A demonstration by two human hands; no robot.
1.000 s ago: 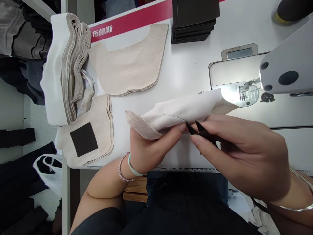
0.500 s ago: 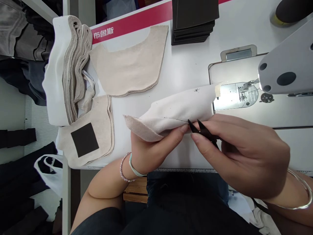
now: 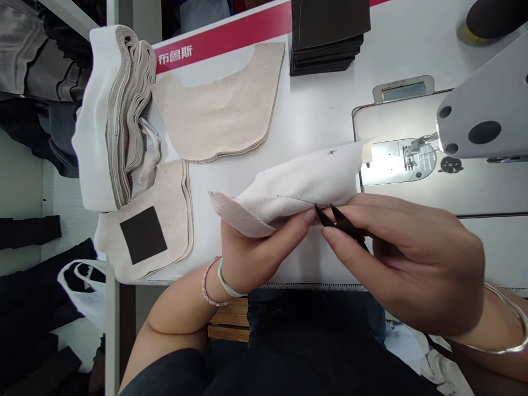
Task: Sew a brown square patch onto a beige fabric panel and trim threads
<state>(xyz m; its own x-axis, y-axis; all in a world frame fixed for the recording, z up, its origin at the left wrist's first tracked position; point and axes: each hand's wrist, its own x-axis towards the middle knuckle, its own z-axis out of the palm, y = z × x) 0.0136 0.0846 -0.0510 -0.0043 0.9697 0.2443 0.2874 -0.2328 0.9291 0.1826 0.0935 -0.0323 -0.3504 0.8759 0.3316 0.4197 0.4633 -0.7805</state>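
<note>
A white fabric piece [image 3: 305,179] with a beige underside is folded over in my left hand [image 3: 256,253], thumb pressed on its near edge. Dark stitching runs along the cloth, and a small black star-like mark shows near its far edge. Between the thumb and forefinger of my right hand [image 3: 416,258] are black thread snips [image 3: 342,224]. Their two pointed blades are apart, with the tips right at the stitched edge beside my left thumb. The fingers of my left hand beneath the cloth are hidden.
A sewing machine [image 3: 487,110] with a lit needle plate [image 3: 396,159] stands on the right. Black squares [image 3: 330,27] are stacked at the back. Beige fabric pieces [image 3: 223,110] lie left, near a folded fabric bundle [image 3: 99,121] and a single black square [image 3: 143,235].
The snips and my right hand have shifted very slightly left along the fabric edge. My left hand keeps its hold on the fabric, nearly still.
</note>
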